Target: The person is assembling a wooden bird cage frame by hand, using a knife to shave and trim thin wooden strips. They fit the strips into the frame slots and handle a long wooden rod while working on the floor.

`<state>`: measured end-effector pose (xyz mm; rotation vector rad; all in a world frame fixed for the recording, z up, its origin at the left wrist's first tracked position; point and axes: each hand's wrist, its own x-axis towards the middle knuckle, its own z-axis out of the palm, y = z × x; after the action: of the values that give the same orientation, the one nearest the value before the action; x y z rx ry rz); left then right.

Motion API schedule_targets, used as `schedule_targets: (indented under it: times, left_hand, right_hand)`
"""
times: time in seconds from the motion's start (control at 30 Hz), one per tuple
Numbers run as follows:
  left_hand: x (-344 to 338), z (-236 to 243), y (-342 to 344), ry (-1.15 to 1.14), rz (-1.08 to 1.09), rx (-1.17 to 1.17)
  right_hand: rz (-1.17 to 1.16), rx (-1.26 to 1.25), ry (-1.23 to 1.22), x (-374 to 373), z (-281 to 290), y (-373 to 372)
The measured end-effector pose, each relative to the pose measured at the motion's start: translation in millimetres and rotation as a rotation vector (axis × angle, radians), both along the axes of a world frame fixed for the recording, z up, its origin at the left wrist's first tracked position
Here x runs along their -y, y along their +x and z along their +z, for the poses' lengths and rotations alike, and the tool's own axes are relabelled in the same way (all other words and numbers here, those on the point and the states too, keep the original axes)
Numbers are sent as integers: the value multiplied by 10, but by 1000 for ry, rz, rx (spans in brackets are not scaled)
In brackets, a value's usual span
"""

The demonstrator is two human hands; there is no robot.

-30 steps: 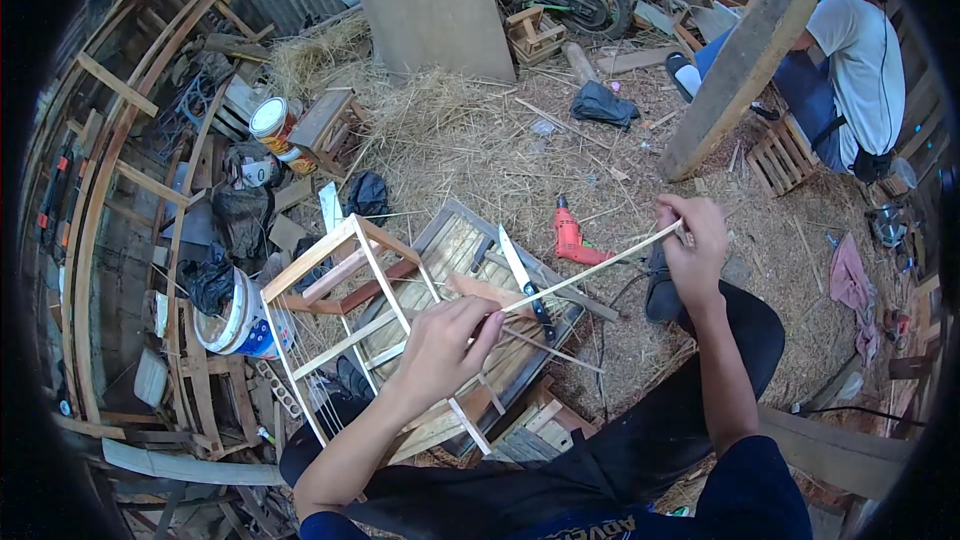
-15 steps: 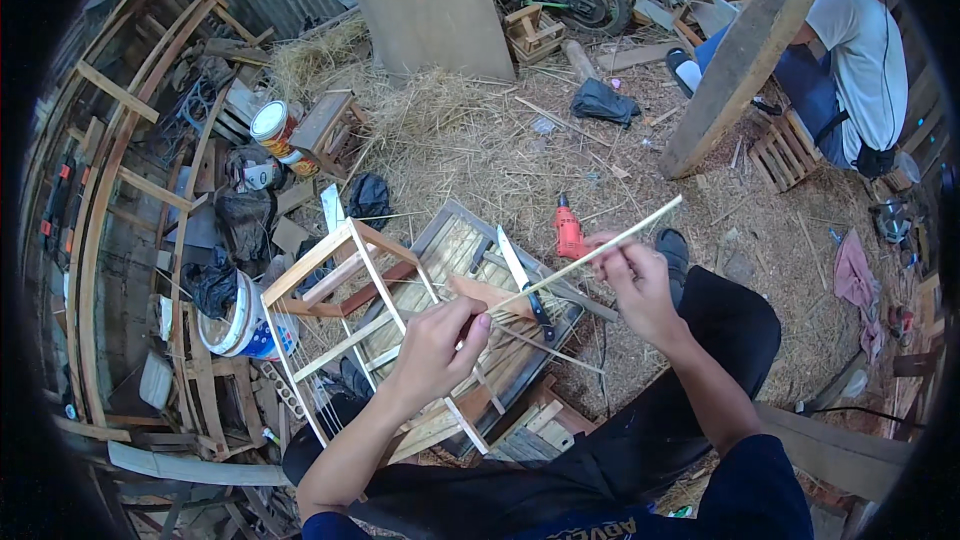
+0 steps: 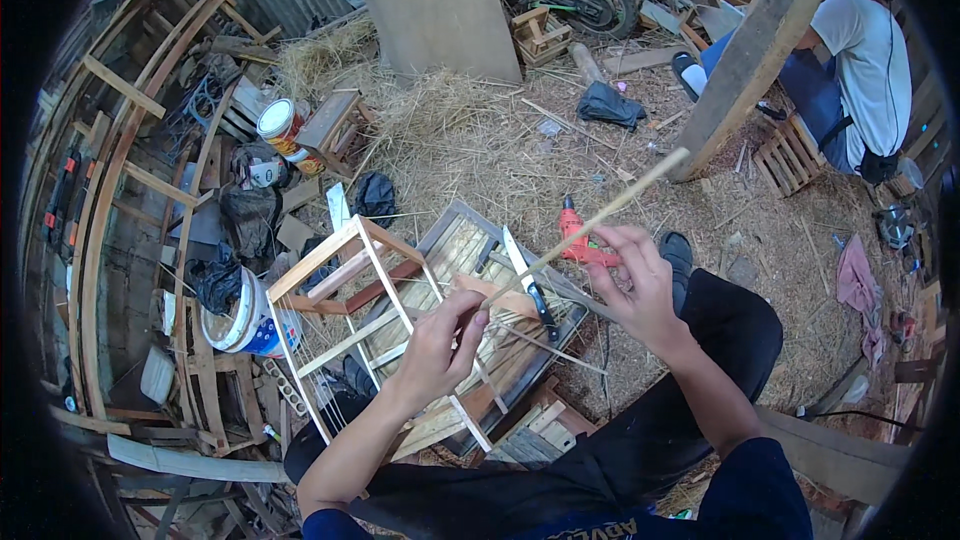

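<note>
A long thin bamboo stick [image 3: 590,225] runs from my left hand [image 3: 440,345] up and to the right. My left hand pinches its near end above a pale wooden cage frame [image 3: 345,315]. My right hand [image 3: 635,280] holds the stick near its middle, fingers curled around it. Under both hands a flat wooden board [image 3: 470,270] lies on the ground with a knife [image 3: 530,280] resting on it. A red power tool [image 3: 578,230] lies in the straw just beyond my right hand.
Straw covers the ground ahead. A white bucket [image 3: 240,315] and wood scraps crowd the left side. A concrete pillar [image 3: 435,5] stands at the back. Another person in a white shirt [image 3: 870,50] sits at the far right behind a slanted wooden post [image 3: 750,50].
My right hand has slid down the stick toward me and to the left, closer to my left hand. The stick's far end has tilted up higher. My left hand stayed put.
</note>
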<state>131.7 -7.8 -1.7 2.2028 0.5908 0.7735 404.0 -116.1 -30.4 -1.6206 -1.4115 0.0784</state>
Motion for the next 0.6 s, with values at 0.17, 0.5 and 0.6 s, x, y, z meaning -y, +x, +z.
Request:
schedule_targets:
  times: [0.17, 0.5, 0.6]
  left_hand:
    - [58, 22, 11, 38, -25, 29]
    - [196, 166, 206, 78, -110, -89]
    - [203, 171, 197, 11, -95, -101]
  right_hand:
    - [146, 210, 273, -12, -53, -41]
    - [382, -352, 295, -48, -133, -376]
    - [328, -489, 294, -72, -198, -407]
